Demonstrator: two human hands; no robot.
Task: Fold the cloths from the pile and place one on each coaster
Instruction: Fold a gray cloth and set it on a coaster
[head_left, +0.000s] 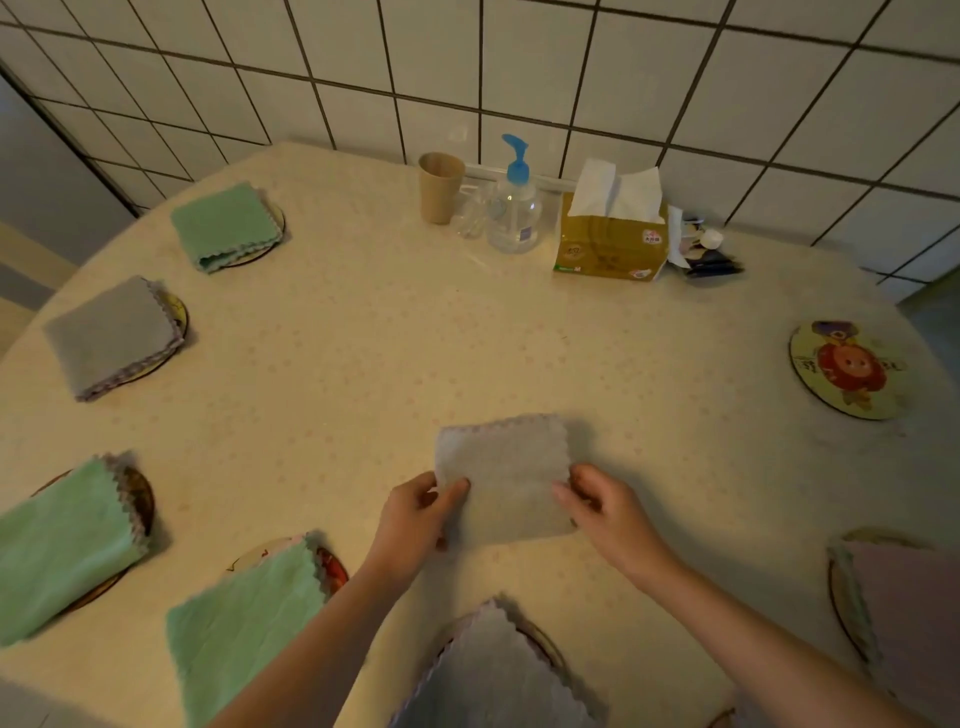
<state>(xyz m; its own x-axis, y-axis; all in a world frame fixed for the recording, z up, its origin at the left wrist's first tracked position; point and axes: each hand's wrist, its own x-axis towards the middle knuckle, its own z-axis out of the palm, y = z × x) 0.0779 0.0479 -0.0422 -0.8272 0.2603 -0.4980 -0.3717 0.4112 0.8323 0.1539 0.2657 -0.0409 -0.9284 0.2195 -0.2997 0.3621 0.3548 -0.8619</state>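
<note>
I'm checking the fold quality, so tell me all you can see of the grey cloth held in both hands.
The grey fluffy cloth is folded into a rough square with wavy, scalloped edges, pale trim showing along its far edge. It lies flat on the cream tablecloth, near the front middle. The left hand pinches its left edge and the right hand its right edge.

Fuzzy matt grey cloth (506, 478); bare coaster (847, 370) looks glossy, perhaps printed.

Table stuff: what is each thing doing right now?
grey cloth: folded, held at both sides.
left hand: pinching the cloth.
right hand: pinching the cloth.
bare coaster: uncovered.
green cloth: folded on a coaster.
tissue box: open, tissue sticking up.
pump bottle: upright.
cup: upright.
</note>
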